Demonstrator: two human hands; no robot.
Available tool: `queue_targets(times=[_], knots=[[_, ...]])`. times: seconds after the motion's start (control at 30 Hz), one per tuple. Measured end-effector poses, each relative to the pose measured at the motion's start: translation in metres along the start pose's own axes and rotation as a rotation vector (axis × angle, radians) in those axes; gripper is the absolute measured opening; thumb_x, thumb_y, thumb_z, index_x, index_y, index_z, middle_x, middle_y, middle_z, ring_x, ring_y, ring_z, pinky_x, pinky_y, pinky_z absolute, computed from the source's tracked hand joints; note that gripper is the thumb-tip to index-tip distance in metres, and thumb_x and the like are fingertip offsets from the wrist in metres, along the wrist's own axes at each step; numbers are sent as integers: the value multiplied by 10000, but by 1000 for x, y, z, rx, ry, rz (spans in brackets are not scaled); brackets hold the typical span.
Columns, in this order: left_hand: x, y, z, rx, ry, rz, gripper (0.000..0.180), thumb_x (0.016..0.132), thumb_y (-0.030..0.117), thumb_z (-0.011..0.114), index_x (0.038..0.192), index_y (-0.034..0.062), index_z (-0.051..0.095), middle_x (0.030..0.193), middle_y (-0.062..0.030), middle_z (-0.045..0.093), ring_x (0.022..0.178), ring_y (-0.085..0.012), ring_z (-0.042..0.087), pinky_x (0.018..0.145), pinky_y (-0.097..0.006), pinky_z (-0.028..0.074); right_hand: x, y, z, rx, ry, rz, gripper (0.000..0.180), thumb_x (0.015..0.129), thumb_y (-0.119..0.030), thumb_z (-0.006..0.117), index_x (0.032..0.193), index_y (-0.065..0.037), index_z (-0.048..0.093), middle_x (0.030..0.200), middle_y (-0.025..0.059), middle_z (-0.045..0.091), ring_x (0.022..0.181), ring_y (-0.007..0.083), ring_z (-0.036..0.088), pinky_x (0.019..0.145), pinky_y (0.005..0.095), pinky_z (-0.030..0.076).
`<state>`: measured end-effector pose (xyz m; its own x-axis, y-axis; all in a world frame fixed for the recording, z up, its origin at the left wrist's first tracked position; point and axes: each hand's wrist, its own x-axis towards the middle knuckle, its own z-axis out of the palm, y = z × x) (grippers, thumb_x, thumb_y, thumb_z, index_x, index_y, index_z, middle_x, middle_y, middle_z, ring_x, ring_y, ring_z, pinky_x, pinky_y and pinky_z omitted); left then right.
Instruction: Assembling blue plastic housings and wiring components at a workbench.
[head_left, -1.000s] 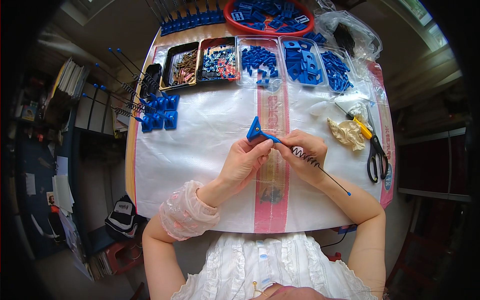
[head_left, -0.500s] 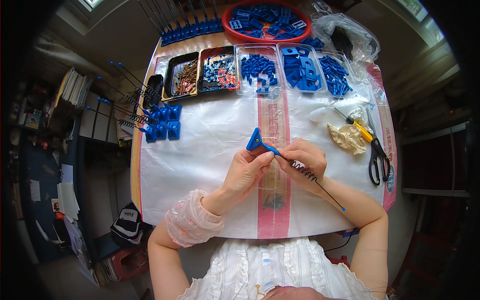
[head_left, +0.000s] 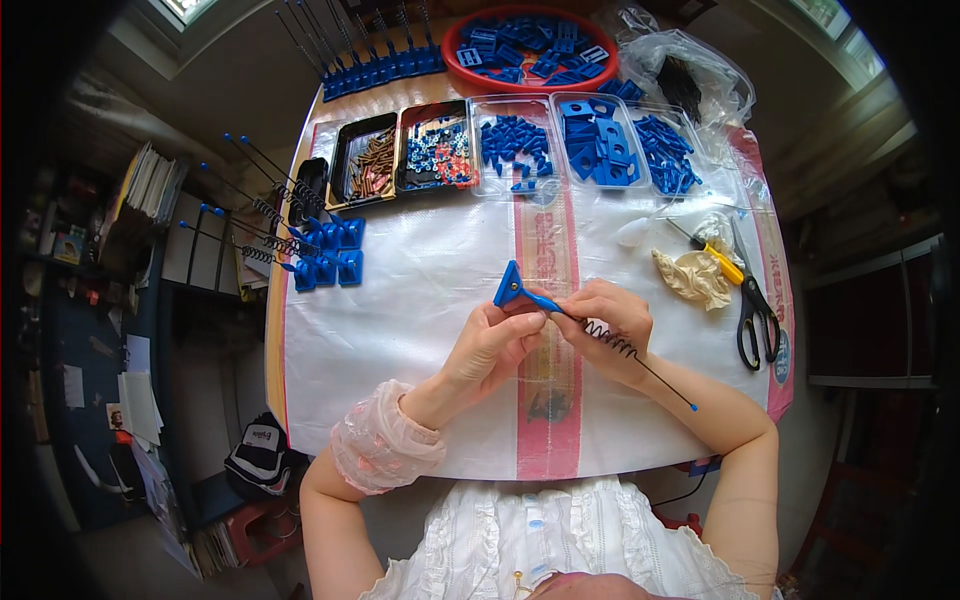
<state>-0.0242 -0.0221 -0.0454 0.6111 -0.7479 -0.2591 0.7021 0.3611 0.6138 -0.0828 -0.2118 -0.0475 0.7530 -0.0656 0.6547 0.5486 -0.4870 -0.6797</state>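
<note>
Both hands hold one assembly above the middle of the table: a blue plastic base [head_left: 508,286] with a blue stem [head_left: 543,303], joined to a black coiled spring wire [head_left: 610,338]. My left hand [head_left: 492,345] is closed around the base's lower part, its thumb near the stem. Close beside it, my right hand [head_left: 612,318] pinches the stem's end where the wire begins; its fingers hide the joint. From there the wire slants toward my right forearm and ends in a small blue tip [head_left: 693,407].
Finished-looking spring-wire pieces [head_left: 325,250] stand at left. Along the back are a tray of brass-coloured screws [head_left: 372,160], a tray of small nuts [head_left: 437,145], tubs of blue parts [head_left: 605,145] and a red basin [head_left: 460,75]. Scissors [head_left: 757,320] and a yellow-handled screwdriver [head_left: 725,262] lie right.
The wire's blue-tipped end has swung slightly up and right. Both hands keep nearly the same place and grip; the whole view has shifted a little.
</note>
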Motion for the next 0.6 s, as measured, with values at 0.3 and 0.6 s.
queue_targets(times=[0.3,0.6], knots=[[0,1,-1,65,-17,25,278,950,105,691,1202,4,634,1042,-32,683,873,-71,588,801,-243,497,1,0,0,27,-10,-68,176,746,86,799,863,-18,718,785,104,736,670,206,687,589,303,503],[4,7,3,-106,-45,25,315,1047,211,573,1284,4,578,1165,-66,659,937,-76,596,809,-228,535,5,-5,-5,-172,55,-86,184,728,38,817,862,-41,721,726,65,697,597,181,621,582,312,413]])
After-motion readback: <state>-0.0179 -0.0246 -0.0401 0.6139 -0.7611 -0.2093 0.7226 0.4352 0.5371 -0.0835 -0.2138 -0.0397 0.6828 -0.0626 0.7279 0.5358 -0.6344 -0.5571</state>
